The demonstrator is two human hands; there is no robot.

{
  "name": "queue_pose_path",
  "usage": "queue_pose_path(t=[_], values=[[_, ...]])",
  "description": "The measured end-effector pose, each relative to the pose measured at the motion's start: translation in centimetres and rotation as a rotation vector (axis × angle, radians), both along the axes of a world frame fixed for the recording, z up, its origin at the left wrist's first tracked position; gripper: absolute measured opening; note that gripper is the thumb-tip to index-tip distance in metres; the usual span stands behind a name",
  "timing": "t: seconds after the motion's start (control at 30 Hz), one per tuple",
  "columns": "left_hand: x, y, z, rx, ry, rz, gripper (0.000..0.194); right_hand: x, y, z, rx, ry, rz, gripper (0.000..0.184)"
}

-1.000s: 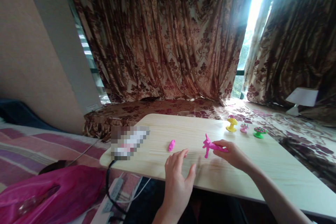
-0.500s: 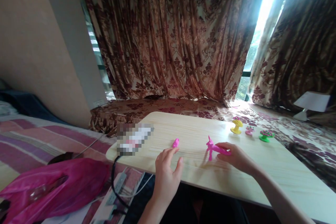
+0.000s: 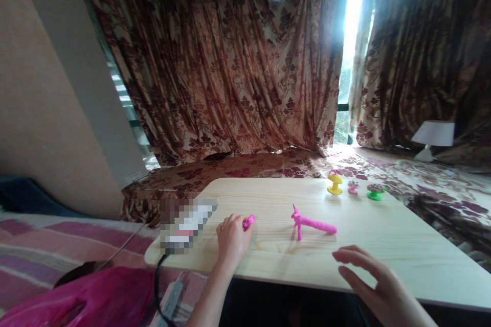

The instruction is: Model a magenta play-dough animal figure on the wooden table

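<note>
My left hand [image 3: 233,235] is closed on a small lump of pink modelling clay [image 3: 248,222] at the table's left-middle; its fingers partly cover the lump. To the right of it, a pink clay figure [image 3: 316,224] rests on the table, with a long roll-shaped body, a pointed tip at its head end and a leg there. My right hand [image 3: 370,273] is apart from the figure, near the front edge, with thumb and fingers spread and nothing between them.
A light wooden table [image 3: 268,260] lies before me. At its back right stand a yellow clay piece [image 3: 335,184], a small pink one [image 3: 353,187] and a green one [image 3: 376,192]. A blurred-out object [image 3: 190,227] with a black cable lies at left. A pink bag [image 3: 111,294] is on the bed.
My right hand has let go of the pink figure and drawn back toward the front right. My left hand has reached forward and closed on the small pink lump.
</note>
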State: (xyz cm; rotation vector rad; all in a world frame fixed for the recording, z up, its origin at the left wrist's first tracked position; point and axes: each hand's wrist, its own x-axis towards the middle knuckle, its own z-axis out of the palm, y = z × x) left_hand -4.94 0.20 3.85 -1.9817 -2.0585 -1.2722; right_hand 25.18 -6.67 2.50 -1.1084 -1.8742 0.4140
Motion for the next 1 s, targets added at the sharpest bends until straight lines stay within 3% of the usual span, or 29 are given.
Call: queue_pose_path(t=[0.1,0.2,0.27,0.33,0.47,0.67,0.73,0.8,1.0], values=[[2.4,-3.1,1.1,-0.073,-0.064,-0.176,0.022,-2.7,-1.5,-0.4,-0.039,0.133,0.065,0.023],[5.4,-6.9,2.0,-0.304,-0.346,-0.526,0.025,-4.6,-2.1,0.0,-0.088,0.241,0.138,0.039],[6.9,-8.6,2.4,-0.424,-0.502,-0.696,0.027,-5.1,-2.4,0.5,-0.100,0.268,0.203,0.036],[7.9,-9.3,2.7,-0.488,-0.601,-0.780,0.028,-5.1,-2.8,0.8,-0.121,0.257,0.246,0.023],[8.4,-9.4,2.8,-0.541,-0.691,-0.805,0.029,-4.7,-3.4,0.9,-0.144,0.239,0.209,0.006],[8.7,-9.9,3.5,-0.546,-0.815,-0.859,0.028,-4.9,-3.9,1.3,-0.090,0.248,0.165,0.023],[8.8,-10.1,3.5,-0.564,-0.827,-0.864,0.026,-5.0,-4.0,1.5,-0.083,0.233,0.157,0.016],[8.8,-10.2,3.2,-0.539,-0.816,-0.838,0.024,-5.1,-4.1,1.6,-0.073,0.225,0.158,0.008],[9.1,-9.7,1.7,-0.473,-0.856,-0.784,0.022,-5.6,-3.7,0.6,-0.001,0.280,0.125,0.010]])
